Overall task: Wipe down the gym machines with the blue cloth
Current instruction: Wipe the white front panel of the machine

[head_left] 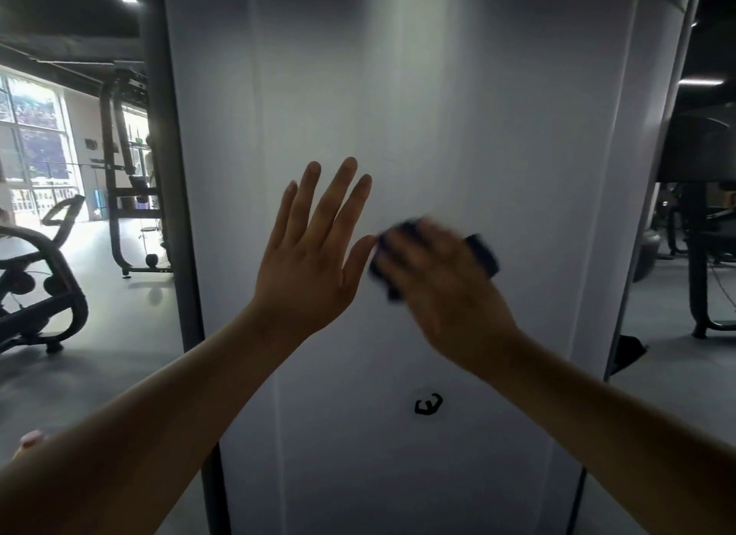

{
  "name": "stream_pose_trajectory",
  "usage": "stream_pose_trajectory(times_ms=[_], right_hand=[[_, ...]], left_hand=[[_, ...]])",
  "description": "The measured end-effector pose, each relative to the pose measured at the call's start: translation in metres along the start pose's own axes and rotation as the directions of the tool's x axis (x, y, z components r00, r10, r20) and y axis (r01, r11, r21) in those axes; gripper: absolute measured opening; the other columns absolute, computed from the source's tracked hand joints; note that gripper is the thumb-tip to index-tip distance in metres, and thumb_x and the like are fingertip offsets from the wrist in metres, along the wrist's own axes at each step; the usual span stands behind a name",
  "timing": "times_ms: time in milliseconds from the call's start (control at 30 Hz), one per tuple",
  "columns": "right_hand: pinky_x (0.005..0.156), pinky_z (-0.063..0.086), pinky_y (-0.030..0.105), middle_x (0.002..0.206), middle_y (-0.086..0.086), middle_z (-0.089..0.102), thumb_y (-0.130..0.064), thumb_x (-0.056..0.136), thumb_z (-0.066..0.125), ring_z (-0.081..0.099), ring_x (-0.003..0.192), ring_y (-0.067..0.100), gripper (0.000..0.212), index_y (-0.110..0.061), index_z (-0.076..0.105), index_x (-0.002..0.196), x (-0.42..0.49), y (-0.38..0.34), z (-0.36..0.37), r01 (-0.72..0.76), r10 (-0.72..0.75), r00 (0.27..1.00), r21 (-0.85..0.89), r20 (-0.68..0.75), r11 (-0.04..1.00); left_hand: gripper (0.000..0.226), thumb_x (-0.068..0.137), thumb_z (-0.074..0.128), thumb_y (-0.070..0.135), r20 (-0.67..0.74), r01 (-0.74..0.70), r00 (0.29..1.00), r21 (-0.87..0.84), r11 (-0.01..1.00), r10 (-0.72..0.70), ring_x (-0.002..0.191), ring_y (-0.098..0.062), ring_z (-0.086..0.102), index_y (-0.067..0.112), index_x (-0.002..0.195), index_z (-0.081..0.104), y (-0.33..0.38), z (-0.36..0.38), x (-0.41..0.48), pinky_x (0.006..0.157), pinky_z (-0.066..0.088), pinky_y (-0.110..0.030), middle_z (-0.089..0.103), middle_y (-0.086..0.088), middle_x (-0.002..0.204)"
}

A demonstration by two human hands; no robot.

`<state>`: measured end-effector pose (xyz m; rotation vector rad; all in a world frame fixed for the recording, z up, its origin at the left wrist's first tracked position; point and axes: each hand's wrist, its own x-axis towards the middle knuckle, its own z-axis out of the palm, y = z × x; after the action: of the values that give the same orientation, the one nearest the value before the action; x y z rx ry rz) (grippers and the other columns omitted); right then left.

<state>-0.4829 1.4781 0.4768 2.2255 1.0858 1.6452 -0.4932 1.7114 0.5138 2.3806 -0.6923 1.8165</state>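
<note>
Cloth (484,257) under our blurred right hand (438,279) scrubs the panel (438,96) mid-height, grip unclear; flat-fingered left hand (310,259) seemingly steadies us.

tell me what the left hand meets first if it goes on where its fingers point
Only bare white panel: the left hand points up along it, and that line looks free to the picture's top. Whether the palm touches it is unclear.
</note>
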Motion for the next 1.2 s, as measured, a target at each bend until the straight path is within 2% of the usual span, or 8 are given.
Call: stream_pose_trajectory(times_ms=[100,267,433,633,800,1000,1133,1200], right_hand=[[0.133,0.023,0.052,0.178,0.007,0.024,-0.014,0.114,0.052,0.019,0.166,0.032,0.059,-0.018,0.033,0.170,-0.010,0.028,-0.001,0.357,-0.354,0.926,-0.006,0.129,0.934],[0.133,0.021,0.057,0.175,0.007,0.032,-0.015,0.115,0.054,0.022,0.165,0.035,0.051,-0.015,0.044,0.164,-0.010,0.046,-0.017,-0.318,0.341,0.916,0.139,-0.210,0.938],[0.132,0.026,0.053,0.177,0.006,0.028,-0.014,0.112,0.060,0.023,0.165,0.032,0.062,-0.019,0.035,0.168,-0.036,0.039,0.001,0.413,-0.411,0.904,0.001,0.115,0.911],[0.129,0.028,0.061,0.172,0.008,0.039,-0.018,0.115,0.056,0.026,0.164,0.034,0.047,-0.017,0.051,0.161,-0.027,0.049,-0.015,-0.370,0.411,0.885,0.207,-0.218,0.906],[0.136,0.014,0.047,0.180,0.001,0.022,-0.018,0.114,0.047,0.014,0.167,0.027,0.060,-0.025,0.031,0.171,-0.063,0.031,0.008,0.421,-0.415,0.888,0.014,0.199,0.907],[0.130,0.026,0.059,0.173,0.008,0.038,-0.019,0.114,0.056,0.023,0.165,0.034,0.048,-0.017,0.048,0.162,-0.047,0.048,-0.012,-0.400,0.438,0.876,0.206,-0.201,0.893],[0.132,0.029,0.050,0.175,0.004,0.034,-0.018,0.111,0.064,0.025,0.165,0.030,0.059,-0.022,0.042,0.166,-0.065,0.038,0.007,0.262,-0.265,0.963,0.065,0.049,0.963],[0.131,0.029,0.052,0.175,0.003,0.035,-0.020,0.110,0.066,0.026,0.165,0.029,0.058,-0.020,0.046,0.164,-0.065,0.060,0.000,0.147,-0.144,0.989,0.075,-0.044,0.986]], left_hand=[[0.068,0.118,0.041,0.043,0.022,0.011,1.000,0.031,0.999,-0.011,0.170,-0.035,-0.001,0.015,0.175,0.017,-0.001,0.003,-0.003,0.136,0.013,-0.060,0.006,-0.007,0.184],[0.068,0.118,0.042,0.041,0.024,0.028,0.999,0.047,0.999,-0.029,0.170,-0.035,-0.002,0.015,0.175,0.016,0.002,0.004,-0.003,0.135,0.013,-0.062,0.004,-0.007,0.184],[0.067,0.118,0.039,0.040,0.024,0.037,0.999,0.046,0.998,-0.038,0.170,-0.036,-0.003,0.013,0.175,0.016,0.006,0.005,-0.003,0.135,0.011,-0.063,0.004,-0.008,0.184],[0.063,0.117,0.044,0.036,0.009,0.016,1.000,0.060,0.998,-0.017,0.170,-0.037,0.003,0.016,0.174,0.025,0.011,0.001,0.000,0.134,0.012,-0.065,0.011,-0.010,0.183],[0.057,0.118,0.044,0.032,0.015,-0.188,0.982,0.086,0.978,0.187,0.169,-0.031,0.012,0.019,0.172,0.031,0.022,0.000,0.019,0.133,0.018,-0.064,0.018,-0.008,0.182],[0.058,0.117,0.045,0.036,0.014,-0.187,0.982,0.102,0.977,0.187,0.169,-0.032,0.012,0.019,0.172,0.032,0.028,0.005,0.020,0.132,0.019,-0.065,0.019,-0.008,0.182],[0.058,0.116,0.047,0.032,0.007,-0.157,0.988,0.109,0.982,0.157,0.169,-0.035,0.012,0.018,0.171,0.035,0.033,0.009,0.022,0.132,0.016,-0.067,0.020,-0.010,0.181],[0.058,0.116,0.048,0.033,0.010,-0.174,0.985,0.109,0.979,0.174,0.169,-0.036,0.012,0.018,0.171,0.036,0.035,0.008,0.023,0.133,0.016,-0.066,0.021,-0.011,0.181]])
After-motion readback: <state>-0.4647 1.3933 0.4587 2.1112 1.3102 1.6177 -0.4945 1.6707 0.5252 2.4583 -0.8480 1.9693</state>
